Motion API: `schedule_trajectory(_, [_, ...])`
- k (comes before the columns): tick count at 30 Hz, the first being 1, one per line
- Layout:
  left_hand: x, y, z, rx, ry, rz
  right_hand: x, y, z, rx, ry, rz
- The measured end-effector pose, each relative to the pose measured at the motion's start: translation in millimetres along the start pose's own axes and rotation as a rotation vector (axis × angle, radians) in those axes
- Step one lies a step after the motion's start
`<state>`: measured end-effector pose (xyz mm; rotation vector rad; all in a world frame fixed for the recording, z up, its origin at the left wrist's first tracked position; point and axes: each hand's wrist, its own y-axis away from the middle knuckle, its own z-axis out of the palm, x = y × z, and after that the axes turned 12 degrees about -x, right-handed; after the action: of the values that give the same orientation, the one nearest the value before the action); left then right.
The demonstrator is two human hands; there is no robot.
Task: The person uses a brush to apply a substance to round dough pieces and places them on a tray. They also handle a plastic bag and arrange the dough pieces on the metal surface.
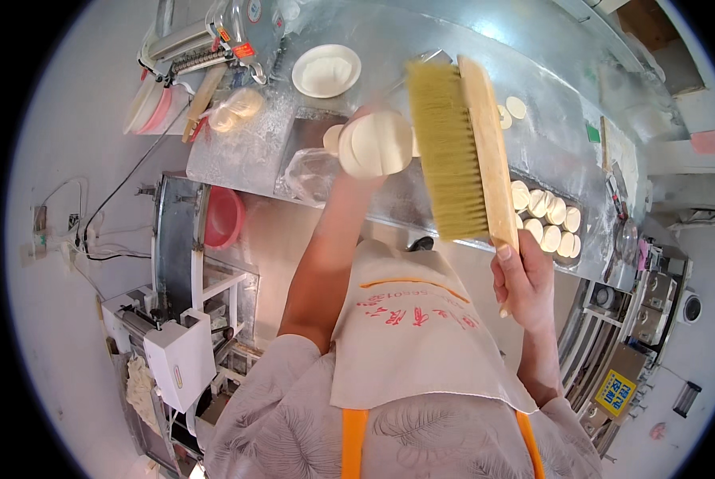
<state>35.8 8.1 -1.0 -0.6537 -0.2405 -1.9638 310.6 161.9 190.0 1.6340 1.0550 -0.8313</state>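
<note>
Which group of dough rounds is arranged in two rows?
The rightmost group, just beyond the right hand. Beyond the brush, only a few rounds show; the middle rounds overlap in one cluster.

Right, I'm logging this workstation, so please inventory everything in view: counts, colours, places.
Worktable: one, grey metal, ahead
Brush: one, wood and yellowish, centre-right
Held discs: several, cream, left of brush
Other discs: at least seven, cream, worktable's right
Bowl: one, white, worktable's far side
Wrapped lumps: at least two, pale, worktable's left
Basins: at least two, pink or white, left
Boxy machine: one, white, lower left
Apron: one, beige, wearer's front
Left hand: one, bare, behind held discs
Right hand: one, bare, gripping brush
</note>
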Motion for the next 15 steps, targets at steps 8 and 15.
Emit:
schedule_trajectory(8, [1, 14, 26, -0.132, -0.172, 0.142, -4, -24, 18, -0.006, 0.238, 0.018])
schedule_trajectory(15, [-1, 2, -63, -0.156, -0.1, 0.117, 4, 30, 1, -0.057, 0.279, 0.129])
